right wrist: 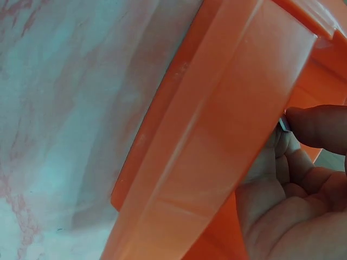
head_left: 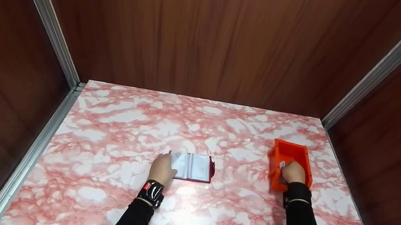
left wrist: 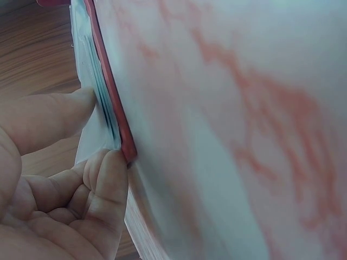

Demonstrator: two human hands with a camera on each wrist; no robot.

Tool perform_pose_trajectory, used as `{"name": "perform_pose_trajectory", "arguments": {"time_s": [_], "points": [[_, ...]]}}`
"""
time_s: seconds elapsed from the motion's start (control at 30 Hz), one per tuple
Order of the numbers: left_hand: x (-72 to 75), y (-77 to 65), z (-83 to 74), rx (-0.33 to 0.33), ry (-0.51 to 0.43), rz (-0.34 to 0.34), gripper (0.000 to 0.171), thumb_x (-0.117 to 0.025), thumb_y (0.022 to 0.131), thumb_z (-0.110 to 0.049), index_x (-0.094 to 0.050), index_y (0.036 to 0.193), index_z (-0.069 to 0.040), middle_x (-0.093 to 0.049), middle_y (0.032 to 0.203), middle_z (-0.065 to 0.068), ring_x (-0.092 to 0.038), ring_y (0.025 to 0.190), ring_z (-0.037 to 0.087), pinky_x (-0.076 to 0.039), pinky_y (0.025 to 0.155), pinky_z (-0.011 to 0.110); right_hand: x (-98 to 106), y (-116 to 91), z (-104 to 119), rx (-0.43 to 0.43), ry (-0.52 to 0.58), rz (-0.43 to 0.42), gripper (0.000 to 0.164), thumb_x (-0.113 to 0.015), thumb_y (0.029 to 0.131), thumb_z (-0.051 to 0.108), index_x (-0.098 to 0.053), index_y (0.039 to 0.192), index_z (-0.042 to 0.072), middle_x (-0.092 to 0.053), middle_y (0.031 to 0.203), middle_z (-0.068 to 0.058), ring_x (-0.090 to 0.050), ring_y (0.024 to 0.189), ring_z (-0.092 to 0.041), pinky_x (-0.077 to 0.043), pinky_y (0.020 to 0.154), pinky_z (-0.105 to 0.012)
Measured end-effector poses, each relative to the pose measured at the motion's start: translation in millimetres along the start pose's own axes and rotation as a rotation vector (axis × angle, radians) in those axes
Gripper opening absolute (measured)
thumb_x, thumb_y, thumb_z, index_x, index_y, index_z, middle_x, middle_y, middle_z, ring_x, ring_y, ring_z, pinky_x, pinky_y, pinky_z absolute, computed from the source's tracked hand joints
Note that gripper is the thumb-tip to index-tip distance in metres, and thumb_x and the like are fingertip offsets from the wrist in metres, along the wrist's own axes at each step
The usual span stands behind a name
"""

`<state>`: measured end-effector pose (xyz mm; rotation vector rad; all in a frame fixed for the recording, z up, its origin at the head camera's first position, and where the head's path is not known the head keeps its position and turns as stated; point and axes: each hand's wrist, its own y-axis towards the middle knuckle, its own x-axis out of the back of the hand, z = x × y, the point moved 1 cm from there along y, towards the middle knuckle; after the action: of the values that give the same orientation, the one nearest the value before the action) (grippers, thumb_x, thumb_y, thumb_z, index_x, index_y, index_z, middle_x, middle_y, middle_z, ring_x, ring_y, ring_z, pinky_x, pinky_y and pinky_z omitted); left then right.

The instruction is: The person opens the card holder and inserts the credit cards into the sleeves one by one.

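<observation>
A card holder with a dark red cover and clear plastic sleeves lies spread flat on the table. My left hand pinches its left side, the thumb on the sleeves and the fingers at the edge. In the left wrist view the stacked sleeves show edge-on beside the red cover. My right hand reaches into an orange bin and pinches a thin white card-like piece. Only a sliver of that piece shows between thumb and finger in the right wrist view.
The red-and-white marbled table carries the holder in the middle and the bin at the right. Brown wood-grain panels stand at the back and both sides, with metal rails at the corners.
</observation>
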<state>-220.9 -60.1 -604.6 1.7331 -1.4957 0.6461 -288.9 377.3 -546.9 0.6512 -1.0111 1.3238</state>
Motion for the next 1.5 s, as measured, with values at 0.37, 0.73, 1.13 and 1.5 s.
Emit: {"name": "perform_pose_trajectory", "arguments": {"time_s": [0.37,0.73,1.13,1.5], "points": [[-1.8,0.3,0.8,-0.021,-0.002,-0.029,0.040,-0.085,0.068,-0.007,-0.065,0.097,0.010,-0.065,0.088,0.022,-0.062,0.086,0.041,-0.049,0.082,0.050,12,-3,-2,0.000,0.041,-0.083,0.017,-0.048,0.087,0.006,-0.054,0.093,-0.009,-0.060,0.097,-0.029,-0.056,0.094,-0.044,-0.044,0.088,-0.054],[-0.7,1.2,-0.4,-0.012,0.013,-0.022,0.042,-0.086,0.068,-0.009,-0.065,0.098,0.010,-0.064,0.089,0.023,-0.062,0.086,0.042,-0.049,0.082,0.051,33,-5,0,0.024,0.089,-0.175,0.023,-0.048,0.089,0.006,-0.056,0.100,-0.012,-0.059,0.103,-0.033,-0.056,0.094,-0.046,-0.043,0.088,-0.055],[-2.6,1.8,1.8,-0.010,0.011,-0.015,0.042,-0.086,0.068,-0.009,-0.065,0.099,0.011,-0.065,0.089,0.022,-0.062,0.086,0.042,-0.049,0.083,0.050,54,-10,14,0.044,0.143,-0.316,0.025,-0.045,0.092,0.006,-0.055,0.105,-0.013,-0.059,0.105,-0.036,-0.056,0.093,-0.049,-0.043,0.087,-0.056],[-2.2,0.4,1.3,-0.008,0.015,-0.021,0.045,-0.085,0.068,-0.008,-0.065,0.102,0.012,-0.064,0.090,0.023,-0.063,0.086,0.042,-0.050,0.082,0.051,59,-17,34,0.085,0.223,-0.444,0.026,-0.046,0.092,0.005,-0.058,0.108,-0.012,-0.060,0.101,-0.031,-0.055,0.092,-0.045,-0.043,0.087,-0.053]]}}
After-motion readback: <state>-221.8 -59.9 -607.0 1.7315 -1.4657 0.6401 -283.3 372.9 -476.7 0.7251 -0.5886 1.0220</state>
